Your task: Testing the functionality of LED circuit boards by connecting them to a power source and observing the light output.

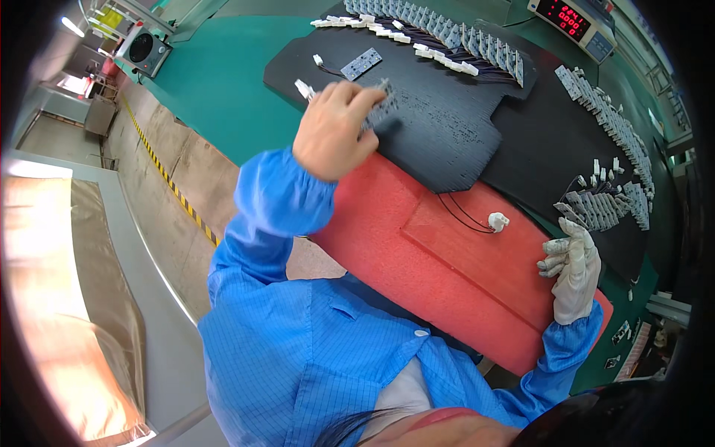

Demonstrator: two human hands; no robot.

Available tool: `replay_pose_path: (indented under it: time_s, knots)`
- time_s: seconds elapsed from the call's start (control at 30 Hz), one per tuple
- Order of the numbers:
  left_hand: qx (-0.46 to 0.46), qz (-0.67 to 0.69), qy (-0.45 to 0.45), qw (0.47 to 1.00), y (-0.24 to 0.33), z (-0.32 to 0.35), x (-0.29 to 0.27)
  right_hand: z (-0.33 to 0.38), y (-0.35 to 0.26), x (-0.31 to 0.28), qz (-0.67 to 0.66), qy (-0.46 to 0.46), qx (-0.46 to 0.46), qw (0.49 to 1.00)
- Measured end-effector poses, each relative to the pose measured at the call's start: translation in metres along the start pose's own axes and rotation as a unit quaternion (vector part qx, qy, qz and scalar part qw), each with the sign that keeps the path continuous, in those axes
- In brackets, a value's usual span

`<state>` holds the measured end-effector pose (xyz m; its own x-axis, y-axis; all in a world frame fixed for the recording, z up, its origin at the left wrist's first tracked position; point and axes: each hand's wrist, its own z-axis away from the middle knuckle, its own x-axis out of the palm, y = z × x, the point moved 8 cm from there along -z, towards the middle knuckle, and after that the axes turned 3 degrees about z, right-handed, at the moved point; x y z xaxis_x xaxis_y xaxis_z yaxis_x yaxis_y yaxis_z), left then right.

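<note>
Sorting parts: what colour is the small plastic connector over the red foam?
White; the small connector shows best in the head view.

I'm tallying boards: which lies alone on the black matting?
The grey board just beyond the left hand; others there form rows, except one in that hand.

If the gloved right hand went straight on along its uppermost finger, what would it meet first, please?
Probably the cluster of small circuit boards just beyond the right hand, though depth is hard to judge.
</note>
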<state>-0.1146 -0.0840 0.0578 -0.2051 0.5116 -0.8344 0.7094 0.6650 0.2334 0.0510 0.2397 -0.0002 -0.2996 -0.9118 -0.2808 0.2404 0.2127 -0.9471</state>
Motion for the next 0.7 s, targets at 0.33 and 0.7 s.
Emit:
replay_pose_path:
  time_s: [0.33,0.7]
  knots:
    - [-0.052,-0.099,0.075,0.991,-0.111,-0.030,0.049,0.003,-0.013,-0.008,-0.022,0.062,-0.017,0.998]
    - [-0.137,-0.176,0.035,0.974,-0.124,-0.094,0.046,-0.012,-0.049,-0.066,0.541,0.271,-0.263,0.752]
